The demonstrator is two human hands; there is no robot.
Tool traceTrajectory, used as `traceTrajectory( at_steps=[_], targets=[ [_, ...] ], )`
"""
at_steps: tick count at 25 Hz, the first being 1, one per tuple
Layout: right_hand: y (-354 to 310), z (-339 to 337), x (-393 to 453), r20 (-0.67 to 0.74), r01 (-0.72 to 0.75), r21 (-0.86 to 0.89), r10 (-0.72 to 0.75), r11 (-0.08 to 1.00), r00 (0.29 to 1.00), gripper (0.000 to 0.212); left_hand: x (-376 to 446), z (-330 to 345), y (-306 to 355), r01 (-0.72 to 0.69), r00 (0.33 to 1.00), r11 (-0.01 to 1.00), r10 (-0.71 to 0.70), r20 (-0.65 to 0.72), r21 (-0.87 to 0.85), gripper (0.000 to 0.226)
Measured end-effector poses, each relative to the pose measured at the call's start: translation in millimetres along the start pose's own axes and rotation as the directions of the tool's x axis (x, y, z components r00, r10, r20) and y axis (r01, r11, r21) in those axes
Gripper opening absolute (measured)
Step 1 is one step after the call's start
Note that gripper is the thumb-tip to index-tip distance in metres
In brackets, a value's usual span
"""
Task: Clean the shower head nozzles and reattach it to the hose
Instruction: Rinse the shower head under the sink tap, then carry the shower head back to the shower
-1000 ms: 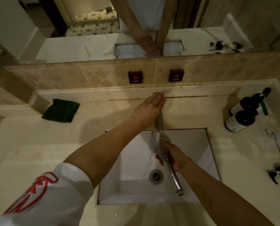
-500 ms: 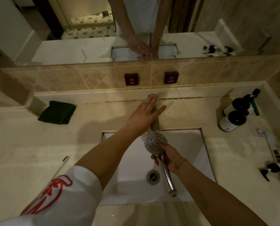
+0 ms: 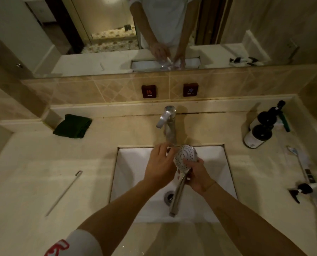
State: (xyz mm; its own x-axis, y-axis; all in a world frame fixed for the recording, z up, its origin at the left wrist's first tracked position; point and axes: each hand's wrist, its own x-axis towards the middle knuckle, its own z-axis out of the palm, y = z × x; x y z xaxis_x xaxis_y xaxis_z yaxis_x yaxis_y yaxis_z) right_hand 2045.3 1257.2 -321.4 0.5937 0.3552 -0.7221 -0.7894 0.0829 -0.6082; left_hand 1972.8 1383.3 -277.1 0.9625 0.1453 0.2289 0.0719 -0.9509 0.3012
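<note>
**Head view: shower head held over the sink in both your hands**

Head camera, looking down on the sink [image 3: 128, 182], which is set into the beige tabletop [image 3: 34, 182]. Your right hand [image 3: 197, 177] is closed around the neck of the shower head [image 3: 185, 157], just where the round face meets the chrome handle. The nozzle face is turned up toward you, its rows of small holes plain to see, and the handle slants down and near, ending above the drain [image 3: 169, 197]. Your left hand [image 3: 158, 168] sits just left of the face, fingers curled loosely and touching its left rim; you cannot tell whether it actually grips the head or only rests against it.

The shower head hangs above the white basin, close in front of the chrome faucet [image 3: 168, 124], whose lever points toward the left. No hose shows on the handle's end.

On the far left of the tabletop lies a folded dark green cloth [image 3: 73, 126]. Nearer on the left lies a thin white rod [image 3: 63, 194], set on a slant. On the far right stand two dark-capped bottles [image 3: 258, 134], close together. Farther toward the near right lie a toothbrush [image 3: 298, 161] and a small black-capped item [image 3: 303, 189], too blurred to name. Two dark labels [image 3: 148, 91] marked HOT and COLD sit on the tiled wall below the mirror [image 3: 98, 43].
</note>
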Motion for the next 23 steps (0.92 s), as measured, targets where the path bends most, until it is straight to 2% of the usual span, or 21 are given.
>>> traceTrajectory(
  at_steps=[1, 3, 5, 8, 11, 14, 17, 21, 23],
  targets=[
    [-2.1, -0.1, -4.4, -0.01, 0.023, 0.009, -0.023, 1.0, 1.0, 0.058, -2.5, 0.4, 6.1, 0.058, 0.997, 0.995, -0.054, 0.057, -0.083, 0.049],
    [-7.6, 0.3, -13.5, -0.016, 0.082, -0.005, -0.082, 0.997, 0.997, 0.055, -3.2, 0.4, 16.9, 0.258, 0.945, 0.928, -0.185, 0.27, -0.27, 0.06],
    [-14.5, 3.4, -23.3, 0.003, 0.133, -0.029, -0.133, 0.991, 0.991, 0.059, -1.0, 1.2, 21.6, 0.36, 0.895, 0.848, -0.196, 0.4, -0.39, 0.077],
    [-21.9, 8.5, -42.1, 0.052, 0.201, -0.071, -0.197, 0.977, 0.979, 0.058, 2.5, -2.9, 25.3, 0.416, 0.888, 0.706, -0.178, 0.425, -0.573, 0.081],
    [-19.9, 14.2, -55.4, 0.146, 0.251, -0.088, -0.237, 0.964, 0.96, 0.053, 4.9, -11.6, 23.0, 0.466, 0.88, 0.552, -0.21, 0.426, -0.691, 0.066],
    [-15.3, 23.4, -63.6, 0.085, 0.289, -0.075, -0.282, 0.955, 0.956, 0.045, 0.5, -25.0, 13.4, 0.461, 0.887, 0.508, -0.227, 0.402, -0.728, 0.047],
    [-11.3, 34.4, -73.8, 0.015, 0.33, 0.003, -0.33, 0.944, 0.944, 0.037, -9.0, -46.8, -0.4, 0.494, 0.869, 0.38, -0.221, 0.442, -0.782, 0.042],
    [-4.5, 46.7, -94.3, 0.086, 0.44, -0.158, -0.432, 0.884, 0.898, 0.032, -20.5, -70.0, -23.3, 0.506, 0.862, 0.182, -0.117, 0.493, -0.843, 0.038],
    [0.5, 54.1, -108.1, 0.058, 0.479, -0.163, -0.476, 0.863, 0.877, 0.032, -24.8, -79.0, -31.7, 0.485, 0.874, 0.15, -0.063, 0.482, -0.861, 0.041]
  ],
)
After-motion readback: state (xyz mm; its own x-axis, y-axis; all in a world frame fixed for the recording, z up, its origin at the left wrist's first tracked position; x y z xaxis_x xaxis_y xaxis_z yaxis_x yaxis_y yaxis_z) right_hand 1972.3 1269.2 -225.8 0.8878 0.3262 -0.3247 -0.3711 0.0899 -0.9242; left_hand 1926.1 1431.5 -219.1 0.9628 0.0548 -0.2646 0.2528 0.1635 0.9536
